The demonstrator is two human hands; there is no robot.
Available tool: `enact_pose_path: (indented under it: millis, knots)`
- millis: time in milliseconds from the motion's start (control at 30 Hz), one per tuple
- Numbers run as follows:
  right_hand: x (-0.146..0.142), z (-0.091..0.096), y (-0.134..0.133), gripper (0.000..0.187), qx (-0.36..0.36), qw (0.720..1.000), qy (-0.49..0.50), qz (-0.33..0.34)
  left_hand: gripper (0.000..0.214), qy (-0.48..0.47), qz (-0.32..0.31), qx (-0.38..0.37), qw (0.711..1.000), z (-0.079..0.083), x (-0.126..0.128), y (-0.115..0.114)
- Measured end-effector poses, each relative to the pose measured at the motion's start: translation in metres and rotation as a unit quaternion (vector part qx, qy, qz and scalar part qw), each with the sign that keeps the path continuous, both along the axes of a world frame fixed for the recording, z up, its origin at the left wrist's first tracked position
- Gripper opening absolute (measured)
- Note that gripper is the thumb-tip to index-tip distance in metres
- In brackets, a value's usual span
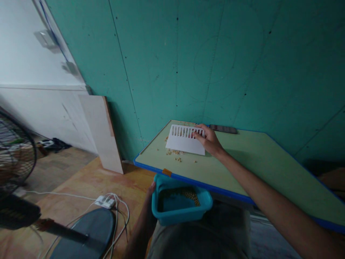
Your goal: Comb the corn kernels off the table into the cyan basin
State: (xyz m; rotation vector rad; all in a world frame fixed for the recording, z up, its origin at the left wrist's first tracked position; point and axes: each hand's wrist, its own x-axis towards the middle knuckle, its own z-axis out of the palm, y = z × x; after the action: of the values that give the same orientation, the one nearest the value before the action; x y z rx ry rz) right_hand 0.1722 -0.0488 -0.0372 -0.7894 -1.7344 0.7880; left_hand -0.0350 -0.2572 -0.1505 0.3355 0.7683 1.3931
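Observation:
A white card with a row of slots [185,144] is tilted over the table, gripped at its right end by my right hand [208,140]. Small tan beans or beads [176,152] lie scattered on the tabletop around the card's left and near edges. Below the table's front edge, my left hand [150,201] holds a teal plastic basin [179,217] by its left side. More of the round tan pieces [192,195] have gathered at the right inside the basin. Most of the left fingers are hidden behind the basin wall.
The pale green table [242,154] with blue edging stands against a green wall [188,64]. A dark phone-like slab [223,129] lies at its back. Left are a leaning white board [101,133], a power strip [105,201] with cables and a standing fan [16,154].

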Motion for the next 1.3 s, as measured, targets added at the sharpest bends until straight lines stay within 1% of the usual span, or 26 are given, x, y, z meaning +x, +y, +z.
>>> enact_pose_path:
  millis: [233,400,533,667,733,867,900,933,1000,1200,1300]
  knots:
    - [-0.003,-0.003,-0.001,0.030,0.012,1.000,-0.022,0.009,0.062,-0.010,0.008,-0.005,1.000,0.000,0.000,0.000]
    - [-0.004,-0.005,-0.002,0.031,0.009,0.999,-0.019,0.026,0.065,-0.028,-0.004,-0.011,1.000,-0.007,-0.004,0.004]
    - [-0.005,-0.008,-0.002,0.032,-0.002,0.999,-0.020,0.031,0.062,-0.009,0.030,-0.024,0.999,-0.012,-0.006,0.005]
    - [-0.007,-0.008,-0.004,0.033,-0.001,0.999,-0.022,0.035,0.055,0.027,0.069,-0.008,0.997,-0.012,-0.006,0.005]
    - [-0.008,-0.008,-0.007,0.032,0.001,0.999,-0.023,0.036,0.053,0.033,0.076,-0.010,0.997,-0.012,-0.007,0.008]
    - [-0.009,-0.007,-0.010,0.034,-0.007,0.999,-0.017,0.046,0.048,0.024,0.075,-0.053,0.995,-0.013,-0.010,0.013]
    - [-0.009,-0.007,-0.011,0.034,-0.011,0.999,-0.017,0.050,0.050,0.020,0.070,-0.048,0.996,-0.014,-0.010,0.014]
    - [-0.010,-0.007,-0.011,0.034,-0.014,0.998,-0.018,0.056,0.054,0.009,0.047,-0.022,0.999,-0.014,-0.011,0.014]
    - [-0.010,-0.008,-0.011,0.034,-0.018,0.998,-0.019,0.065,0.057,0.004,0.029,-0.002,1.000,-0.017,-0.012,0.014]
    - [-0.012,-0.007,-0.013,0.035,-0.003,0.998,-0.022,0.060,0.052,0.002,0.065,0.005,0.998,-0.029,-0.015,0.024]
    - [-0.014,-0.007,-0.015,0.034,0.000,0.997,-0.037,0.062,0.051,0.012,0.068,-0.008,0.998,-0.028,-0.015,0.024]
